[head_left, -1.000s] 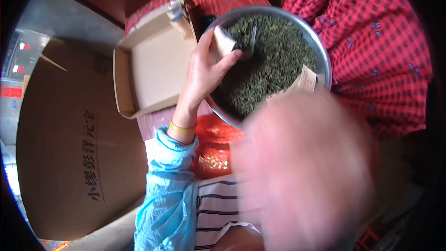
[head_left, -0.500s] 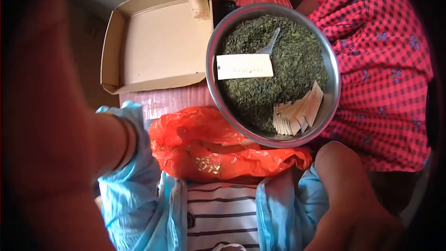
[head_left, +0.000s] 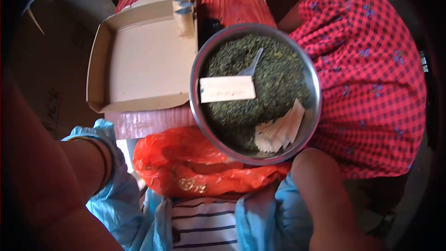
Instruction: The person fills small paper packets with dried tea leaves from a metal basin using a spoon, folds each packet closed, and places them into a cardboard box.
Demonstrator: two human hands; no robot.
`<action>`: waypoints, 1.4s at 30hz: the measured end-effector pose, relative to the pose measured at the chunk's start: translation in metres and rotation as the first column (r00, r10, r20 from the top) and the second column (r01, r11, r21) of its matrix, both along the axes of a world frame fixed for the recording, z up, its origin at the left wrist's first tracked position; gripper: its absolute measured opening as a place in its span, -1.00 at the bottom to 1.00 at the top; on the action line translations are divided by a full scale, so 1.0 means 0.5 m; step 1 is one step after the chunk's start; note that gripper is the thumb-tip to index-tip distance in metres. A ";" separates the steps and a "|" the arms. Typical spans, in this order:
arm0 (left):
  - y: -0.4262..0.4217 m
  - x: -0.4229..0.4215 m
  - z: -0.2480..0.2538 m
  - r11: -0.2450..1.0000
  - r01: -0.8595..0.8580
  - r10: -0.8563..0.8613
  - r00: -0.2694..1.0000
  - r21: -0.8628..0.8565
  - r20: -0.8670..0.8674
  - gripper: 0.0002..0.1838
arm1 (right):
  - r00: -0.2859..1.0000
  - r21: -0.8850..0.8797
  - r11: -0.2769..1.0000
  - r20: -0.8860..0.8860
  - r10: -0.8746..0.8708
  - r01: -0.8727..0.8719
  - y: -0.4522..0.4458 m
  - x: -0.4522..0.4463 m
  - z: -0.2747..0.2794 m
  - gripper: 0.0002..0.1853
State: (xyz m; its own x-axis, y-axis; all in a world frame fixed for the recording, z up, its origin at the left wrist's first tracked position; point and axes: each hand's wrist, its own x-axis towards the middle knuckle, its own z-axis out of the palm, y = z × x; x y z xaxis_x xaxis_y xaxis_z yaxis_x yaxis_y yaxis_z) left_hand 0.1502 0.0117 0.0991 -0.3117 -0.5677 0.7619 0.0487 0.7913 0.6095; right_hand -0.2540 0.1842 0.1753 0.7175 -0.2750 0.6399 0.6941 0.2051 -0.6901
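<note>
My left forearm (head_left: 88, 165), with a dark band round it, rises close to the camera from a rolled blue sleeve. On the other side my right forearm (head_left: 327, 200) bends up from the elbow toward the lower right. Both hands lie outside the picture, so what they touch is hidden. In front of me stands a steel basin (head_left: 315, 121) of dried green leaves (head_left: 278, 79). A clear plastic spoon (head_left: 253, 65) sticks up from the leaves. Beside it lies a white paper packet (head_left: 227, 89) with faint red print. Several slim packets (head_left: 281, 130) lie fanned at the basin's near right side.
A shallow cardboard box (head_left: 148, 65), with several packets (head_left: 184, 16) in its far right corner, sits on a red wooden table (head_left: 232, 0). A red plastic bag (head_left: 186, 176) spreads across my lap. Red checked cloth (head_left: 367, 93) worn by another person is at the right.
The view has shifted, so the basin, box and bag appear lower and farther left. My left forearm covers less of the left edge. The packets and spoon keep their places in the basin.
</note>
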 end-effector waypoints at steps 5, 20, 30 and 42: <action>0.044 0.069 0.001 0.997 -0.035 0.024 0.989 0.071 0.147 -0.03 | 0.983 0.222 0.971 0.173 0.053 -0.091 -0.122 0.141 -0.055 -0.75; 0.016 -0.316 -0.211 0.943 -0.269 0.299 0.439 -0.194 0.847 -0.27 | -0.111 -0.717 0.282 -0.448 -0.887 0.637 -0.437 0.063 -0.292 -0.76; -0.016 -0.356 -0.189 0.867 -0.256 0.035 0.887 0.428 0.460 -0.81 | 0.051 -0.506 0.450 -0.622 -0.781 0.736 -0.455 0.018 -0.296 -0.71; -0.025 -0.355 -0.228 0.862 -0.084 0.051 0.996 0.500 0.079 -0.73 | -0.012 -0.867 0.019 -0.029 -1.000 0.498 -0.366 0.101 -0.255 -0.71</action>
State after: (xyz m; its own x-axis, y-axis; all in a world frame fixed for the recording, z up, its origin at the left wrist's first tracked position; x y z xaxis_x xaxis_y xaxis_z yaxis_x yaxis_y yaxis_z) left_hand -0.0274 -0.0007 -0.0149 -0.2953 -0.8895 0.3487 -0.0438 0.3773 0.9251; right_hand -0.2033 0.0011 0.0480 0.4094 -0.7385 0.5358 -0.5045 -0.6725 -0.5415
